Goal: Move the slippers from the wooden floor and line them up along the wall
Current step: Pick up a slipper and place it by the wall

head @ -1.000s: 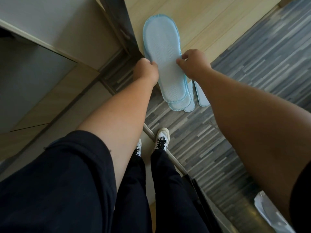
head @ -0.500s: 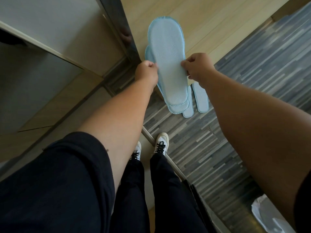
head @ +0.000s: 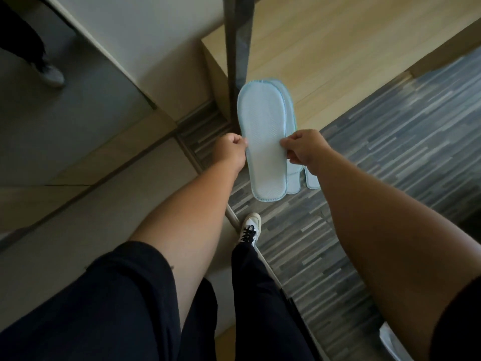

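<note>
A flat, pale blue slipper hangs sole-up in mid-air in front of me. My left hand pinches its left edge and my right hand pinches its right edge. Behind it more pale blue slippers are stacked, only their edges showing; whether my hands hold them too is unclear. One further slipper heel peeks out below my right wrist. Under them lie the grey striped floor and a light wooden surface.
A dark vertical post stands just behind the slippers. A mirror-like panel fills the left side. My white sneaker stands on a metal floor strip. A pale plastic wrapper lies at the bottom right.
Both hands stayed on the top slipper. The view swung, so the slippers and hands now sit lower and more central, and the post shows behind them.
</note>
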The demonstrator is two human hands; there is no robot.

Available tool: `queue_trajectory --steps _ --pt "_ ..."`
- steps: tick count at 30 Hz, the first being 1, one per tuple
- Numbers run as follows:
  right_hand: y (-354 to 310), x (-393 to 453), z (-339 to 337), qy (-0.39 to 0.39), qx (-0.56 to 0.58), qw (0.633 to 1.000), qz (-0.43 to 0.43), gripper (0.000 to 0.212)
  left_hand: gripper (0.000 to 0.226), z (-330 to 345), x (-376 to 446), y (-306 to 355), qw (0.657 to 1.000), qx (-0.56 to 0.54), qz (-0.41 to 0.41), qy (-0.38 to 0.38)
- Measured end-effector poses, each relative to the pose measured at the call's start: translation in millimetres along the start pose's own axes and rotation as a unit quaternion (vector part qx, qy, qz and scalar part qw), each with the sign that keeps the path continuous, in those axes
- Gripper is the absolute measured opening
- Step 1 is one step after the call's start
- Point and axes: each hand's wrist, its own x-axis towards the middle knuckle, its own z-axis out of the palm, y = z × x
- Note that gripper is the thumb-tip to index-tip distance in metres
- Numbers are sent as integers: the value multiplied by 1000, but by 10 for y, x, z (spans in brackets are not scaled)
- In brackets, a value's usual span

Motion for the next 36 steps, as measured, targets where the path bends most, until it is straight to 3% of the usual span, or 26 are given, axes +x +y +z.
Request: queue_trajectory --steps 8,16,19,26,36 --pt "-77 -460 1205 -51 -44 997 -30 20 24 -1069 -53 -954 998 -31 -24 46" --pt "-296 -792 2676 -109 -83 989 -49 24 25 -2359 34 -1783 991 -67 -40 106" --pt "-309 -759 3076 -121 -89 988 -48 13 18 -2631 132 -2021 990 -64 -34 121" --pt "-290 -285 3701 -132 -119 982 -63 10 15 -2792 624 -2453 985 -67 -59 148" --pt "-17 886 3970 -136 -185 970 -78 16 17 -2299 1572 -2836 978 -109 -104 147"
